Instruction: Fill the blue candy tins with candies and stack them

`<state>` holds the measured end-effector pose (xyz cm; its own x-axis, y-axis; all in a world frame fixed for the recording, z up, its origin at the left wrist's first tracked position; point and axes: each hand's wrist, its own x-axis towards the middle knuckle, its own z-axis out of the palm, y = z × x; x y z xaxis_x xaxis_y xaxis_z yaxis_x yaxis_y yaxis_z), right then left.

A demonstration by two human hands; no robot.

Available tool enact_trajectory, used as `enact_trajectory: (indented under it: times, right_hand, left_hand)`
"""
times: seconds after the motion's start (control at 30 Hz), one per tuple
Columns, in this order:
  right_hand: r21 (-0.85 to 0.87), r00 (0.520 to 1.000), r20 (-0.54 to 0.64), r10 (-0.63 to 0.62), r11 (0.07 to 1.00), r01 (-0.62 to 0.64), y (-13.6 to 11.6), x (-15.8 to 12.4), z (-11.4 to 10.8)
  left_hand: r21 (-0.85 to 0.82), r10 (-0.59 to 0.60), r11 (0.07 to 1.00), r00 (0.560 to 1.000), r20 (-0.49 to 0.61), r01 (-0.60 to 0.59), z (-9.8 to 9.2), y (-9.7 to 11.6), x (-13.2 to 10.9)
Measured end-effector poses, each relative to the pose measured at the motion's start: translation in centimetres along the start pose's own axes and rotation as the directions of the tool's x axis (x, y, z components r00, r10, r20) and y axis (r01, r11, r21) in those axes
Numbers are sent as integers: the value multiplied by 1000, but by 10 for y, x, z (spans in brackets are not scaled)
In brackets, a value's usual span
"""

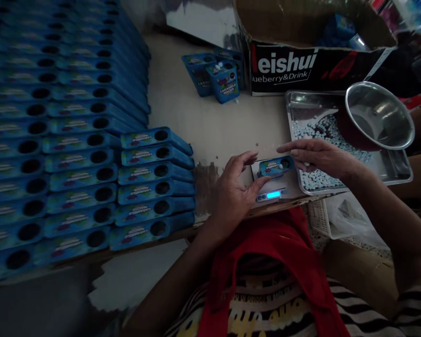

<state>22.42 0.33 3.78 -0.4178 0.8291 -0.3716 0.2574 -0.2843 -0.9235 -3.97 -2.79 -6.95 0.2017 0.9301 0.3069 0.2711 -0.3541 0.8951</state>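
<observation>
Head view, left hand: I see my left hand [233, 189] curled half open beside the small scale [272, 189], thumb and forefinger reaching toward the near end of the blue box [275, 166]; whether the fingertips actually touch it, I cannot tell.
Head view, right hand: my right hand [317, 157] hovers flat and loosely spread over the far end of the box, fingers extended, gripping nothing I can make out; it may hold a few candies under the palm, but that is hidden.
Head view, blue box: it lies flat on the scale's platform at the bench's near edge, its round opening turned up, with something pale inside.
Head view, scale: its display glows blue toward me; the reading is too small to tell.
Head view, tray: a metal tray [393, 171] sits just right of the scale, scattered with small pale candies [317, 178]; a steel bowl [379, 114] rests tilted on its far corner.
Head view, stacks: rows of matching blue boxes [154, 187] are piled to the left on the bench [203, 121], and a few stand upright near a cardboard carton [301, 61].
Risk, weight: I judge that either hand resting on the box would press the platform and falsify the reading.
Risk, spill: the scale sits at the bench's edge; a nudge from my left hand could tip box and scale off toward my lap.
Risk, bowl: the tilted bowl could slide if my right forearm knocks the tray.
</observation>
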Motion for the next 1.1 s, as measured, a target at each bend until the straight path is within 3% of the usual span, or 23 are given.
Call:
enact_trajectory:
  times: [0.1, 0.2, 0.3, 0.4, 0.53, 0.6, 0.8, 0.93, 1.1]
  right_hand:
    - [68, 998, -67, -10, 998, 14, 0, 3, -5]
    - [263, 972, -234, 13, 963, 50, 3, 7, -21]
    - [456, 936, -336, 102, 887, 67, 13, 13, -37]
    - [526, 936, -320, 150, 849, 43, 27, 12, -41]
    - [542, 962, -237, 135, 840, 15, 38, 5, -35]
    - [561, 963, -233, 133, 828, 21, 39, 3, -34]
    - [565, 960, -251, 128, 824, 38, 42, 0, -35]
    - [577, 953, -275, 131, 815, 54, 48, -10, -35]
    - [562, 934, -314, 168, 826, 41, 48, -12, -42]
  left_hand:
    - [137, 76, 988, 997, 7, -76, 9, 6, 10]
    - [305, 132, 935, 977, 170, -179, 19, 13, 26]
    - [400, 64, 898, 954, 293, -183, 19, 18, 39]
    - [362, 59, 923, 979, 196, -128, 7, 18, 37]
    - [226, 226, 948, 974, 11, -223, -7, 14, 22]
    - [238, 255, 940, 967, -9, -246, -7, 14, 20]
    - [331, 136, 927, 980, 143, -177, 9, 22, 49]
    - [309, 150, 926, 961, 231, -219, 28, 28, 72]
    - [322, 181, 906, 940, 290, -274, 33, 37, 68]
